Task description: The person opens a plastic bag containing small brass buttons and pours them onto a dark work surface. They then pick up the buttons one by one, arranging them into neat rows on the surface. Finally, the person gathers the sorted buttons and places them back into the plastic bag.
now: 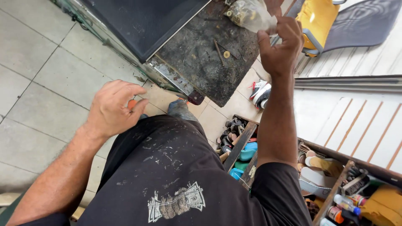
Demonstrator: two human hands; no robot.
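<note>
The bag (250, 14) is cut off by the top edge, and the small brownish pieces inside it are too blurred to tell apart. The right hand (279, 44) covers the bag's lower corner. Beside the bag, the yellow seat (318, 19) runs out of the top edge. The left hand (113, 109) hides most of a small orange thing (132, 104); what it is cannot be told. Far below the bag, the box (335, 188) is cut by the bottom and right edges, its contents partly hidden by the right arm.

Right hand (279, 44) raised, fingers pinched shut; left hand (112, 109) low, fingers loosely curled.
</note>
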